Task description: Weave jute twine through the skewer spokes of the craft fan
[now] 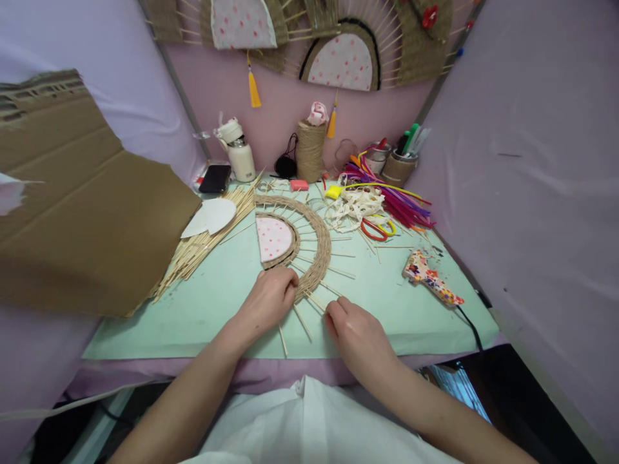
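Note:
A half-round craft piece lies on the green table, with a band of woven twine (323,241) and thin sticks fanning out through it. At its inner side is a white half-disc with pink dots (275,240), edged in brown twine. My left hand (273,293) is closed on the lower end of the woven band, its fingertips partly hidden. My right hand (355,328) pinches the outer end of a thin stick (315,301) that sticks out from the band. Other sticks (302,323) point toward the table's front edge between my hands.
A bundle of sticks (203,248) lies left under a white paper cutout (210,216), beside a large cardboard sheet (91,225). Rightward are a floral glue gun (430,277), scissors (374,230) and purple strips (399,200). A twine spool (310,151) and bottle (240,158) stand behind.

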Tool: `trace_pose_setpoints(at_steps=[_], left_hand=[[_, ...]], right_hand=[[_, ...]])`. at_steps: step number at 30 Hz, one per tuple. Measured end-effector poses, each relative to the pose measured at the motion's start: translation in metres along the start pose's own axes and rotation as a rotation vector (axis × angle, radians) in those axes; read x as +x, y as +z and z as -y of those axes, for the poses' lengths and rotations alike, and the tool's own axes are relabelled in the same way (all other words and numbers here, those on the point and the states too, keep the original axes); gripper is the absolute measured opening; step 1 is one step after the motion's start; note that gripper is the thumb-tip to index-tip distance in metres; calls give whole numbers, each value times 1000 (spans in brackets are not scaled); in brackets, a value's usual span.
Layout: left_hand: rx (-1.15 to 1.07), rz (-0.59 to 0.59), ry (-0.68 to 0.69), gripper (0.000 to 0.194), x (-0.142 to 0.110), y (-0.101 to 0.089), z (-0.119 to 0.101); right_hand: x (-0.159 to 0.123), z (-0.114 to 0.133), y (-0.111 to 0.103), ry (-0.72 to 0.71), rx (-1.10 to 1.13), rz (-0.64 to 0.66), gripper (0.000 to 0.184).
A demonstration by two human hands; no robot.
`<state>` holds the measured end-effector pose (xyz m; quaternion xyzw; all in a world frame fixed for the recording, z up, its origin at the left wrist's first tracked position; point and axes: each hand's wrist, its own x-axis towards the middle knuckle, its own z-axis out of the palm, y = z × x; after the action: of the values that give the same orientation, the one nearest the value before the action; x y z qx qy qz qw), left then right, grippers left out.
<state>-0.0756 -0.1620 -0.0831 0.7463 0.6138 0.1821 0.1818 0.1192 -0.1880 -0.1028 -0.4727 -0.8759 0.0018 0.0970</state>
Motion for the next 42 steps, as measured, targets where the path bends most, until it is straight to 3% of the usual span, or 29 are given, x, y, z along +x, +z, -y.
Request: trace_pose_setpoints(at_steps=[10,26,35,42], left_hand=[[3,-5,13,21,-3,5,3],[-33,-35,21,19,-3,10,8],[-20,-36,26,18,-4,10,7],[-24,-36,29,18,-4,11,8]], right_hand=[[1,7,1,1,-30,66,14],[3,11,2,118,199,211,15],[0,9,4,107,95,292,15],[4,8,4,150,289,224,16]])
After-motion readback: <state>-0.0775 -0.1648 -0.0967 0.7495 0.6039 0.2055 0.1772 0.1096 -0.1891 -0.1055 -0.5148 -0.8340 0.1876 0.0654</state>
